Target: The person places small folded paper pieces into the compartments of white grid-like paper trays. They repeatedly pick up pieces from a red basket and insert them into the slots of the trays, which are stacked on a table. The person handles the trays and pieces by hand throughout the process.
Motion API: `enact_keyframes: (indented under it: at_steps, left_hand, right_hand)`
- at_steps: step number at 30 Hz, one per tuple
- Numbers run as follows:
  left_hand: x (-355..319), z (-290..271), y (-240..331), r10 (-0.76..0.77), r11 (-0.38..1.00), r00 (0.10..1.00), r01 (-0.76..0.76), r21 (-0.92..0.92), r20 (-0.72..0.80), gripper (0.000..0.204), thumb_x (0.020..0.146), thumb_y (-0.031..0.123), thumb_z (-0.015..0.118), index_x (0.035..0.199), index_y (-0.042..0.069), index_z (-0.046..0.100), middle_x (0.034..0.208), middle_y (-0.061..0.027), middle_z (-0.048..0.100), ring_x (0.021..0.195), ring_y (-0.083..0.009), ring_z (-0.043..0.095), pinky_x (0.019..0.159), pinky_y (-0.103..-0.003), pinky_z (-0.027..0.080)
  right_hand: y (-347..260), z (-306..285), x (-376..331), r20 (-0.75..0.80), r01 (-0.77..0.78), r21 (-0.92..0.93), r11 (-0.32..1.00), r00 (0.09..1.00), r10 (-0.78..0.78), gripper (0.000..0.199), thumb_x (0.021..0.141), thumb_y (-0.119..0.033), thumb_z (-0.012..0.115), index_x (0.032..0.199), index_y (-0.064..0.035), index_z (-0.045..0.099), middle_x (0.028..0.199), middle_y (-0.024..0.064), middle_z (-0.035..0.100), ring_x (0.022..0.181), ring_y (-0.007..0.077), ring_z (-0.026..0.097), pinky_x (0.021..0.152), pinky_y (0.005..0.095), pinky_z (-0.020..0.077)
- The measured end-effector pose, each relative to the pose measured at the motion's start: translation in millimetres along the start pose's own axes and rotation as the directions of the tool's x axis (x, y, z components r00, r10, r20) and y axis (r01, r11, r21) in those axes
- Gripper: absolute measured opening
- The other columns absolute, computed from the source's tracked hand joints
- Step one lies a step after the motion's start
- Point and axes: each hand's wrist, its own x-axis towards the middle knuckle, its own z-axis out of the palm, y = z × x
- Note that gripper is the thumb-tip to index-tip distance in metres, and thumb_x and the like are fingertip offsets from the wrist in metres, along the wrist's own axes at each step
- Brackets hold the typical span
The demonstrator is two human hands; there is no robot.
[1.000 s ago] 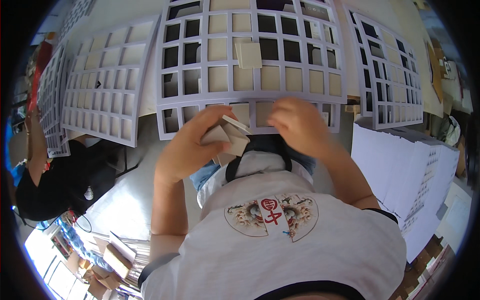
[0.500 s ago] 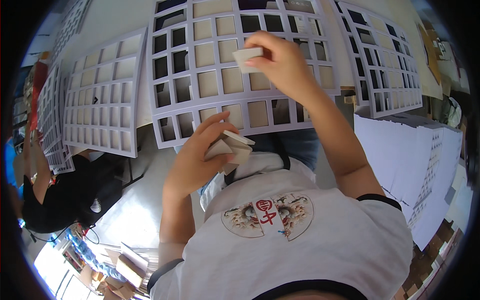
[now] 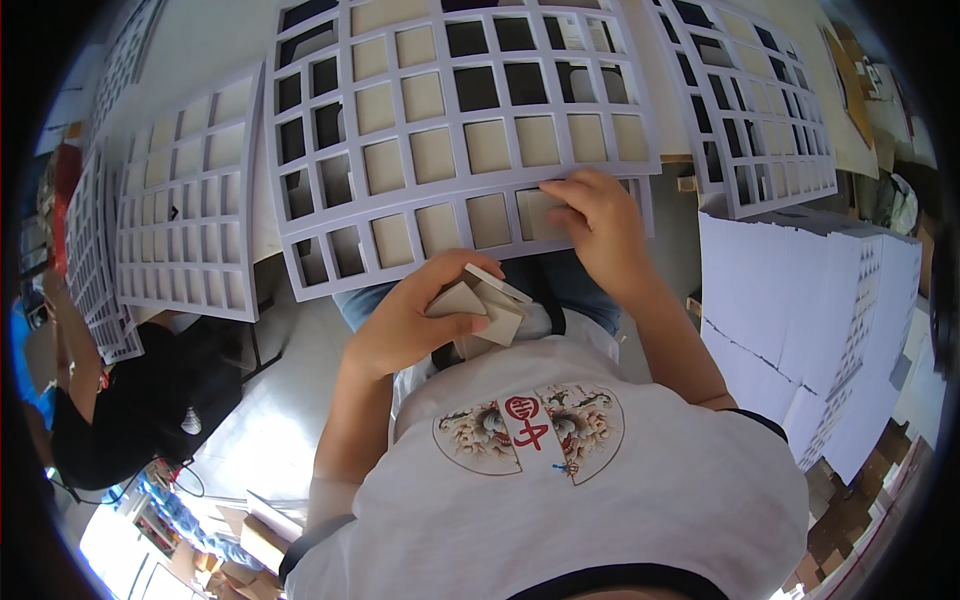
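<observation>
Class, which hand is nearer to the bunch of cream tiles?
Left. The left hand has the tiles in its grip; the right hand is apart from them, ahead and to the right, at the nearest row of the frame.

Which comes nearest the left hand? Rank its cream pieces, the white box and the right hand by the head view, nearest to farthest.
1. Cream pieces, in the left hand.
2. Right hand, ahead and right.
3. White box, farther right.

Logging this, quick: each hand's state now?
Left hand: closed on several cream pieces.
Right hand: at the lavender grid frame; can't tell if it grips anything.
</observation>
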Motion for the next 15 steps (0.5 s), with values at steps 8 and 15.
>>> enact_keyframes:
  at_steps: [8, 15]
  left_hand:
    - [4, 12, -6, -0.056, 0.971, 0.982, 0.012, -0.239, -0.179, 0.048, 0.08, -0.005, 0.067, 0.126, 0.001, 0.055, 0.123, -0.0113, 0.06, 0.112, -0.02, 0.06, 0.091, -0.031, 0.051]
    - [13, 19, 4, 0.039, 0.99, 0.991, -0.056, -0.132, -0.128, 0.048, 0.08, -0.003, 0.067, 0.126, 0.0, 0.054, 0.133, -0.0137, 0.055, 0.115, -0.0214, 0.059, 0.095, -0.033, 0.049]
  right_hand:
    - [27, -15, -15, -0.085, -0.362, 0.421, 0.832, 0.897, 0.434, 0.021, 0.083, 0.003, 0.068, 0.102, -0.0034, 0.066, 0.081, 0.0064, 0.064, 0.071, 0.0132, 0.058, 0.07, 0.0273, 0.0488]
    - [23, -20, -22, -0.056, -0.224, 0.076, 0.971, 0.972, 0.229, 0.022, 0.083, 0.003, 0.065, 0.103, -0.0028, 0.067, 0.093, 0.009, 0.058, 0.083, 0.024, 0.06, 0.073, 0.0344, 0.0498]
